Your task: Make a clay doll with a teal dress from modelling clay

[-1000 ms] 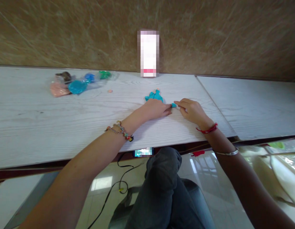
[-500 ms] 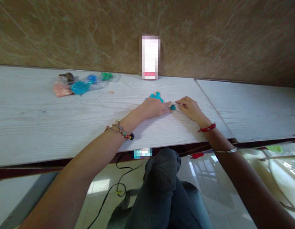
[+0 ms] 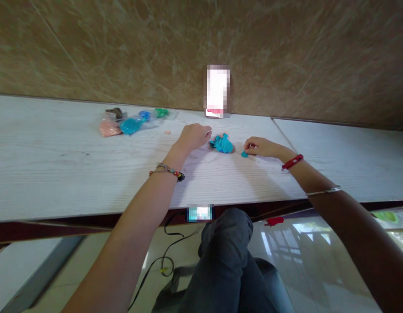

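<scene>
A lump of turquoise clay (image 3: 222, 143) lies on the white wood-grain table (image 3: 58, 169). My left hand (image 3: 193, 135) rests just left of it, fingers curled under, with nothing visible in them. My right hand (image 3: 262, 147) lies to the right of the lump, fingers pinched together. A small turquoise clay piece (image 3: 244, 154) sits on the table right at its fingertips. I cannot tell whether the fingers touch that piece.
Bags of coloured clay (image 3: 131, 124) lie at the back left, with a tiny pink bit (image 3: 167, 132) near them. A blurred white object (image 3: 217, 91) leans on the brown wall. A second table panel (image 3: 345, 152) adjoins on the right. My knee (image 3: 226, 243) and a black cable (image 3: 162, 256) are below.
My left hand has pulled away from the small piece and moved left past the clay lump. My right hand stays by the small piece. The view has shifted.
</scene>
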`<act>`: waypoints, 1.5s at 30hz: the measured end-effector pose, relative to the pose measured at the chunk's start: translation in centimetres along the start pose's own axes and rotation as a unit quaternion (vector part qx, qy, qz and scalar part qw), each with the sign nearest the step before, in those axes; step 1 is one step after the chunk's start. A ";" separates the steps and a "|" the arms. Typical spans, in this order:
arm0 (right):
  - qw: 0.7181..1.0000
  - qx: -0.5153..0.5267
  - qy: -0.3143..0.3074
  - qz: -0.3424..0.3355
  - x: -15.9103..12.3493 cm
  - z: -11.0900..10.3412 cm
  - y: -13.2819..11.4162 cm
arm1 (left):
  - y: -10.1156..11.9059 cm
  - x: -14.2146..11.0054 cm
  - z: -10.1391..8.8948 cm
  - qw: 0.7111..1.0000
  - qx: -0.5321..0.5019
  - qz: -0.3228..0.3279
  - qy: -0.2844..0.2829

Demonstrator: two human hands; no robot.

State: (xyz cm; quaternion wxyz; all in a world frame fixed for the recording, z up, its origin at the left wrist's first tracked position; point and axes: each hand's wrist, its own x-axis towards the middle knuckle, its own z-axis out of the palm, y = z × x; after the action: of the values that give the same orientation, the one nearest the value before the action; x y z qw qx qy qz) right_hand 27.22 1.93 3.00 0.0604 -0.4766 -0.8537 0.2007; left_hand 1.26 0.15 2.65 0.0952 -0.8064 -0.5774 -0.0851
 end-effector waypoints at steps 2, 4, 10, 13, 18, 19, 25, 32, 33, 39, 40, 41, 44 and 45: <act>0.999 0.034 0.005 -0.008 -0.2 -0.4 -0.6 | -0.1 0.0 -0.1 1.000 -0.010 -0.003 -0.005; 0.997 0.067 0.013 -0.029 0.0 -0.9 -1.8 | -0.1 0.0 -0.2 1.000 -0.020 -0.003 -0.011; 0.994 -0.011 0.020 -0.103 2.9 -0.4 -6.5 | -0.5 -0.1 -0.3 0.999 -0.021 -0.006 -0.033; 0.995 -0.044 -0.009 -0.088 4.3 0.8 -7.5 | -0.6 -0.2 -0.3 0.999 -0.025 -0.004 -0.042; 0.993 -0.104 0.027 -0.053 5.0 1.5 -7.2 | -0.7 -0.1 -0.2 0.998 -0.025 0.001 -0.049; 0.993 -0.104 0.031 -0.055 5.1 1.4 -7.0 | -0.7 0.0 -0.1 0.998 -0.026 0.001 -0.048; 0.994 -0.088 0.012 -0.063 5.3 1.3 -7.1 | -0.7 0.0 0.1 0.999 -0.025 0.003 -0.044; 0.996 -0.076 0.008 -0.055 5.1 1.5 -7.2 | -0.5 0.0 -0.1 0.998 -0.026 -0.003 -0.056; 0.995 -0.077 0.008 -0.056 5.1 1.5 -7.1 | -0.5 0.0 -0.1 0.998 -0.031 -0.004 -0.056; 0.994 -0.091 0.023 -0.050 5.0 1.6 -7.3 | -0.5 0.0 -0.8 0.990 -0.103 -0.003 -0.100; 0.994 -0.092 0.026 -0.046 4.9 1.6 -7.4 | -0.5 0.0 -0.9 0.987 -0.114 -0.002 -0.115; 0.994 -0.092 0.031 -0.040 4.9 1.6 -7.4 | -0.4 -0.1 -1.0 0.984 -0.123 0.001 -0.129; 0.994 -0.086 0.059 -0.027 4.7 1.8 -7.4 | -0.3 -0.1 -1.0 0.980 -0.131 0.018 -0.148; 0.994 -0.083 0.070 -0.026 4.6 1.9 -7.3 | -0.2 -0.2 -0.9 0.980 -0.129 0.024 -0.148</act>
State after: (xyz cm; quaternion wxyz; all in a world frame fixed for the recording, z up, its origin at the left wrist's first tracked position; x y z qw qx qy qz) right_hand 18.38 1.85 3.74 0.0854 -0.4704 -0.8733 0.0938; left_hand 0.98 -0.15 3.48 -0.0944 -0.8293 -0.5497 -0.0360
